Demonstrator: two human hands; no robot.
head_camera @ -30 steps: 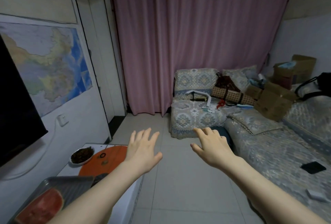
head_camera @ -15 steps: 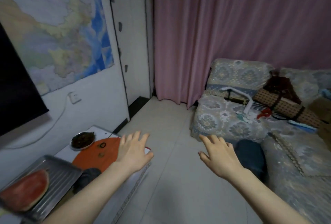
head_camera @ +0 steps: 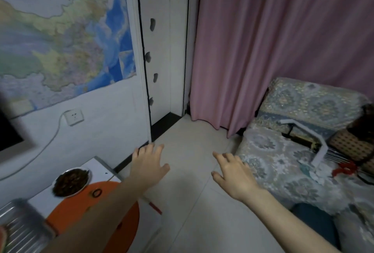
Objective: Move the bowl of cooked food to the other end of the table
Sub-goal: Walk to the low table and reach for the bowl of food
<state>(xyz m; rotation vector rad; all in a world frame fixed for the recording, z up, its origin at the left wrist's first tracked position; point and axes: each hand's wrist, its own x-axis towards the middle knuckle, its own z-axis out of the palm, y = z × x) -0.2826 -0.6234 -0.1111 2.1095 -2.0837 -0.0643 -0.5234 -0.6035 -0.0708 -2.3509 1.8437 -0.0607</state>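
A white bowl (head_camera: 71,181) of dark cooked food sits near the far end of the white table (head_camera: 97,166), close to the wall. My left hand (head_camera: 148,164) hovers open, palm down, beyond the table's far right corner, to the right of the bowl and apart from it. Farther right, my right hand (head_camera: 234,174) is stretched out over the floor, fingers spread and holding nothing.
An orange round board (head_camera: 113,218) with a small black ring (head_camera: 97,193) lies on the table beside the bowl. A metal tray (head_camera: 22,226) sits at the near left. A red-tipped stick (head_camera: 154,206) lies at the table's edge. A patterned sofa (head_camera: 283,151) stands right.
The view has moved forward and turned left, so the bowl and table appear closer. Both hands stay open and have shifted slightly lower in the view.
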